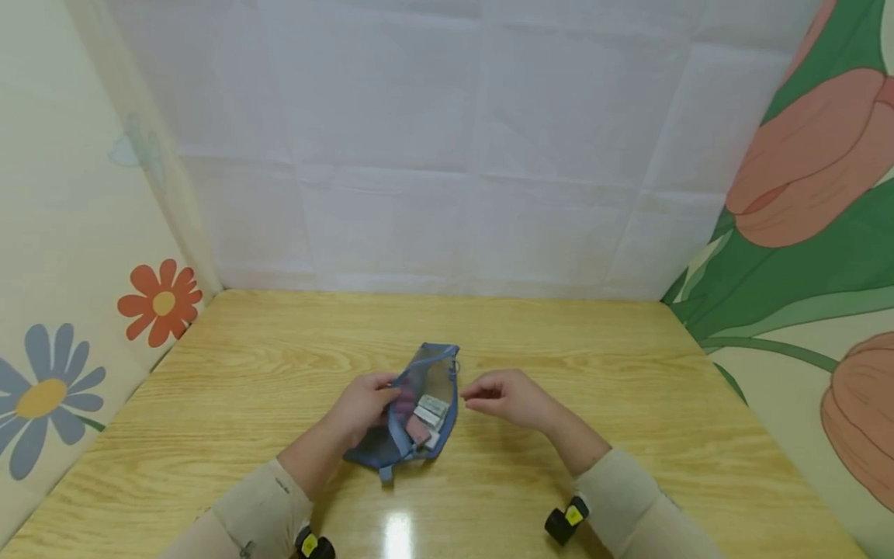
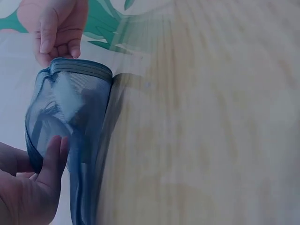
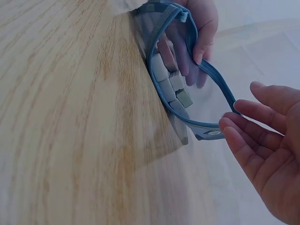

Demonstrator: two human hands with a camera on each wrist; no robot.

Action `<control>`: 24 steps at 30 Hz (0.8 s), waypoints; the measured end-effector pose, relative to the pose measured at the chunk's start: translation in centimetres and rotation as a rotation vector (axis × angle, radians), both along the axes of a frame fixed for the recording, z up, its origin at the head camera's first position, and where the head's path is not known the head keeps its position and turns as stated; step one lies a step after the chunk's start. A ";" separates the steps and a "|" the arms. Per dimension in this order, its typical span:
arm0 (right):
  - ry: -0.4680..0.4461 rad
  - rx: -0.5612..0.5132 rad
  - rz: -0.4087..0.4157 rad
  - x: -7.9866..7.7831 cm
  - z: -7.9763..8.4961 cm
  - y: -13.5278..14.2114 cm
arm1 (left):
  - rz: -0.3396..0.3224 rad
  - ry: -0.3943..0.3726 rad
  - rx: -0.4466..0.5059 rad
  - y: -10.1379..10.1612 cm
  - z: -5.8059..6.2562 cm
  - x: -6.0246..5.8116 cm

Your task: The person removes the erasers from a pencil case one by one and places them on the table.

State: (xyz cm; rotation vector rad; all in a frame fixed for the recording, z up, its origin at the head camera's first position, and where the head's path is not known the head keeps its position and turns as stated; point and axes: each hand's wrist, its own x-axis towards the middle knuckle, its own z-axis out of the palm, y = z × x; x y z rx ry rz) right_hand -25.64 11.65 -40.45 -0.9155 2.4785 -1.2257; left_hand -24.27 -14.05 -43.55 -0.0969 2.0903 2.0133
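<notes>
A blue mesh zipper pouch (image 1: 449, 435) lies gaping on the table. My left hand (image 1: 362, 405) grips its left edge, thumb outside and the other fingers behind the see-through mesh. Small blocks (image 3: 167, 86), white, pink and greenish, are heaped inside, as the right wrist view shows through the mouth. To the right of the pouch is my right hand (image 1: 508, 397), its fingers loosely bent and its thumb apart from them. Its fingertips (image 3: 228, 123) are right at the zipper edge, with nothing seen between them and the thumb.
The pouch is on a light wood-grain table (image 1: 279, 334). A white cloth (image 1: 391, 155) hangs behind it. Flower-patterned cloths stand on the left (image 1: 70, 256) and right (image 1: 789, 310). Black wrist devices (image 1: 564, 522) sit under both sleeves.
</notes>
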 end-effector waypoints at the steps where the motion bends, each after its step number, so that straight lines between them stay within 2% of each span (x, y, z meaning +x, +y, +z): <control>1: -0.006 0.001 -0.006 0.0 0.0 0.0 | -0.009 -0.006 0.014 0.0 0.1 0.0; 6: -0.018 -0.009 -0.013 0.0 -0.1 0.0 | -0.015 -0.027 0.023 0.2 0.4 0.1; 13: -0.022 -0.011 -0.031 0.1 -0.3 -0.2 | 0.081 0.009 0.044 0.9 0.5 0.1; 17: -0.011 -0.019 -0.059 -0.1 -0.6 -0.4 | 0.134 0.062 -0.102 0.8 0.3 0.0; 20: 0.017 -0.029 -0.081 -0.1 -0.9 -0.6 | 0.148 0.061 -0.209 0.5 0.2 -0.1; 24: 0.047 -0.021 -0.119 0.0 -1.1 -1.3 | 0.135 0.023 -0.198 0.4 0.3 -0.1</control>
